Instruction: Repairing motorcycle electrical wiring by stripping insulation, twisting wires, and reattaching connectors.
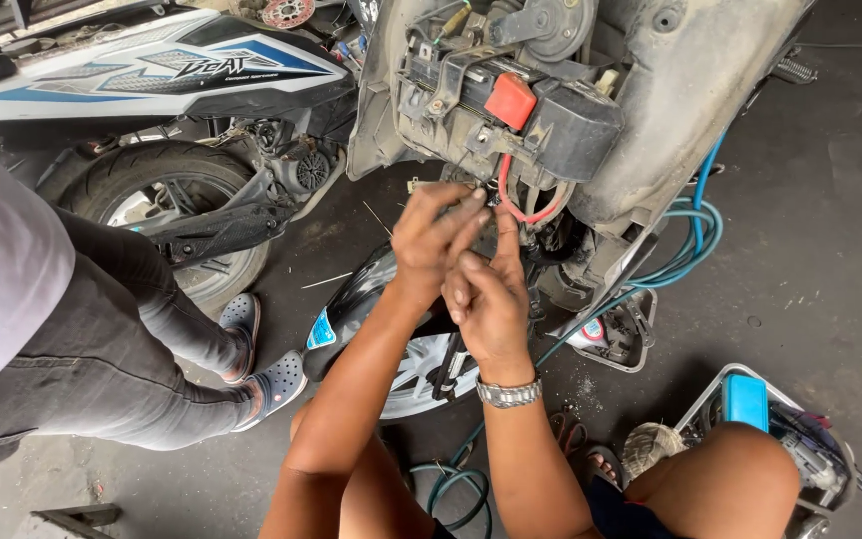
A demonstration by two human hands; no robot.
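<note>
Both my hands work under the open front of a scooter (650,90), whose cover is off. My left hand (431,240) pinches a small dark connector where a red cable (511,205) loops down from the black battery box (551,120). My right hand (486,299), with a metal wristwatch (509,392), points its index finger up against the same connector. A red terminal cap (509,98) sits on the battery above. What my fingers grip is mostly hidden by them.
A person in dark jeans and grey clogs (271,384) stands at the left beside a white and blue scooter (152,70). A teal hose (685,240) lies on the concrete floor. A wire tool basket (780,429) stands at my right knee. The front wheel (421,374) is below my arms.
</note>
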